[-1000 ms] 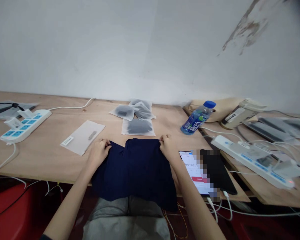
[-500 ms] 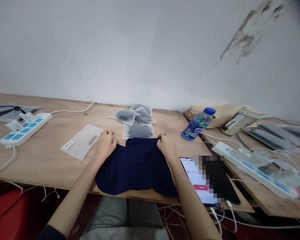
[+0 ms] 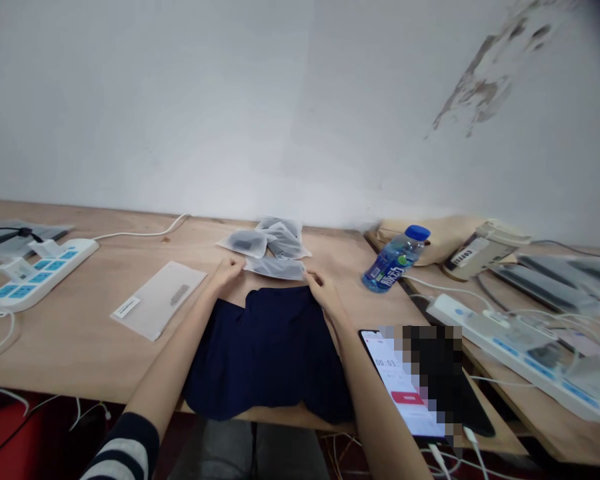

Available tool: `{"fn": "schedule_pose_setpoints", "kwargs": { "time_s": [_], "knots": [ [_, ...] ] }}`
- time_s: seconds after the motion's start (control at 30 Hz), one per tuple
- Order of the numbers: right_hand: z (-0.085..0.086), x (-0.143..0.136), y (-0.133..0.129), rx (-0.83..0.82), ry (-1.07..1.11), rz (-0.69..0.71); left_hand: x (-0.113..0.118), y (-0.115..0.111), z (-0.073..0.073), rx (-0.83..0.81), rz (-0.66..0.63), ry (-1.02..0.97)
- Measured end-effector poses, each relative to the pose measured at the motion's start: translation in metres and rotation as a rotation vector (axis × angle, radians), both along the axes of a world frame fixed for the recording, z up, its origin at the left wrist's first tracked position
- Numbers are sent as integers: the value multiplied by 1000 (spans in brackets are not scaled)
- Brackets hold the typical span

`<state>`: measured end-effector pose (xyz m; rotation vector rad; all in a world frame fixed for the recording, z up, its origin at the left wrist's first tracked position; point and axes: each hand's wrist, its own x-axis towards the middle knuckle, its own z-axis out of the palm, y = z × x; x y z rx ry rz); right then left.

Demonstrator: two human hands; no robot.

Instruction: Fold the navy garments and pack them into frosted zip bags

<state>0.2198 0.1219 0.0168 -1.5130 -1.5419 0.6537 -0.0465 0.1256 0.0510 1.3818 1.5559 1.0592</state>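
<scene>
A dark navy piece of cloth (image 3: 270,353) lies spread on the wooden table in front of me, its lower edge near the table's front edge. Just beyond it is a frosted plastic bag (image 3: 275,269) with something dark inside. My left hand (image 3: 227,273) pinches the bag's left end, fingers together. At the opposite end my right hand (image 3: 321,290) has its thumb and fingers closed on the bag's right corner, close above the cloth's top edge. Both forearms pass along the sides of the cloth.
Several more frosted bags (image 3: 283,239) lie behind. A flat frosted pouch (image 3: 160,300) with a label is at left, near a power strip (image 3: 45,277). To the right are a blue-capped bottle (image 3: 395,260), a phone (image 3: 405,387), a paper cup (image 3: 483,250) and another power strip (image 3: 520,353).
Both hands have left the cloth's top edge and moved forward onto the ends of the frosted bag behind it. The cloth stays spread out. The view has tilted slightly upward.
</scene>
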Motion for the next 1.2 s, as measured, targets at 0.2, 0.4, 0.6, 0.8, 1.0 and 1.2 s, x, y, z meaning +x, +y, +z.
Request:
{"fn": "schedule_pose_setpoints", "kwargs": {
  "time_s": [0.2, 0.4, 0.6, 0.8, 1.0, 1.2],
  "knots": [
    [22, 0, -12, 81, 275, 70, 6, 1, 26, 47, -2, -240],
    [56, 5, -42, 133, 459, 96, 2, -55, 49, 203, -26, -296],
    [92, 2, -102, 173, 421, 72, 5, -135, 66, 268, 55, -227],
    [86, 5, -133, 69, 360, 23, 14, -165, 36, 130, 80, -329],
    [55, 4, -133, 15, 261, -51, 19, -165, 7, 164, -61, -469],
    [88, -34, -164, 409, -261, -252, 17, -174, 10, 341, 19, -77]
  ]
}}
